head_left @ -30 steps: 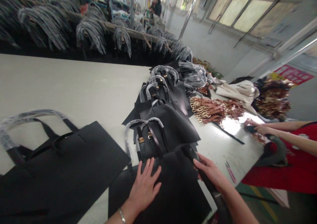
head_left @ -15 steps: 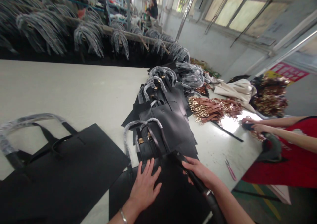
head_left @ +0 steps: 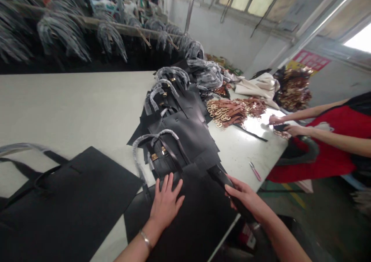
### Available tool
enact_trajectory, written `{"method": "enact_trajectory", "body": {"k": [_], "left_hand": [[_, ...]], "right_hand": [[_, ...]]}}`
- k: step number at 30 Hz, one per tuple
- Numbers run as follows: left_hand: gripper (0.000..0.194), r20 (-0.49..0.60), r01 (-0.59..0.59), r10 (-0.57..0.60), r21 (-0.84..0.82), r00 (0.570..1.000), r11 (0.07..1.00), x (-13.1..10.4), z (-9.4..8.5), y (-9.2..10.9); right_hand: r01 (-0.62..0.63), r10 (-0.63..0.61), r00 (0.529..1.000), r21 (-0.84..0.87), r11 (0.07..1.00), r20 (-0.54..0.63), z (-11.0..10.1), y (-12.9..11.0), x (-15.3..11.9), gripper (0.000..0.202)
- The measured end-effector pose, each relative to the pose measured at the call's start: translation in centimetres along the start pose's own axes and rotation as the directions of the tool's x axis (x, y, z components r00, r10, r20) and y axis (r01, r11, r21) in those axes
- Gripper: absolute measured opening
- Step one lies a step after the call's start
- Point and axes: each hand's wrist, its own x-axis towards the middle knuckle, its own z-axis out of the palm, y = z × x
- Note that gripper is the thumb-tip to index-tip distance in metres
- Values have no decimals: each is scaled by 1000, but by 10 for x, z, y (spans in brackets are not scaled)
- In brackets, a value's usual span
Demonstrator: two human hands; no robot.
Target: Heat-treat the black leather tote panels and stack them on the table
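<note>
My left hand point(head_left: 165, 205) lies flat, fingers spread, on a black leather-like bag panel point(head_left: 197, 219) at the near end of the table. My right hand point(head_left: 246, 197) is wrapped round a black wand-shaped tool point(head_left: 218, 175) with a flat tip and a thick tail, perhaps a hose, running down toward the bottom edge. The tip is over the panel's right side; whether it touches I cannot tell. Beyond my left fingers lie wrapped bag handles point(head_left: 169, 133) with gold fittings. A black bag point(head_left: 72, 204) with wrapped handles lies flat at the left.
Overlapping black bag pieces point(head_left: 185, 128) run up the white table point(head_left: 72, 107). Brown straps with gold clasps point(head_left: 228, 113) and pink-handled snips point(head_left: 255, 171) lie to the right. A co-worker in a red apron point(head_left: 324, 138) handles a dark tool at the right edge.
The view has swung right, so most things appear further left. My right hand and the tool have shifted rightward across the panel. My left hand stays flat on it.
</note>
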Motion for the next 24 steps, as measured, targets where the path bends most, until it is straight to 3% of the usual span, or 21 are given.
{"method": "enact_trajectory", "body": {"k": [6, 9, 12, 15, 18, 21, 24], "left_hand": [[49, 21, 18, -18, 11, 1000, 1000, 22, 0, 12], [49, 21, 14, -15, 21, 1000, 1000, 27, 1, 16], [49, 20, 5, -6, 27, 1000, 1000, 28, 1, 18], [49, 24, -23, 22, 48, 999, 999, 26, 2, 19], [49, 22, -43, 42, 64, 999, 997, 25, 4, 19], [49, 21, -54, 53, 73, 998, 996, 24, 6, 18], [49, 17, -65, 64, 66, 998, 996, 24, 7, 18]], "right_hand": [[-151, 171, 961, 108, 983, -217, -28, 78, -69, 80], [-218, 248, 942, 147, 965, -228, -28, 116, -94, 83], [-250, 291, 940, 219, 943, -180, -21, 139, -104, 84], [-213, 267, 949, 283, 935, -166, -13, 141, -98, 82], [-141, 233, 933, 317, 938, -273, -10, 128, -83, 77], [-46, 197, 885, 342, 938, -421, -17, 121, -77, 73], [-28, 195, 872, 354, 935, -448, -28, 128, -86, 68]]}}
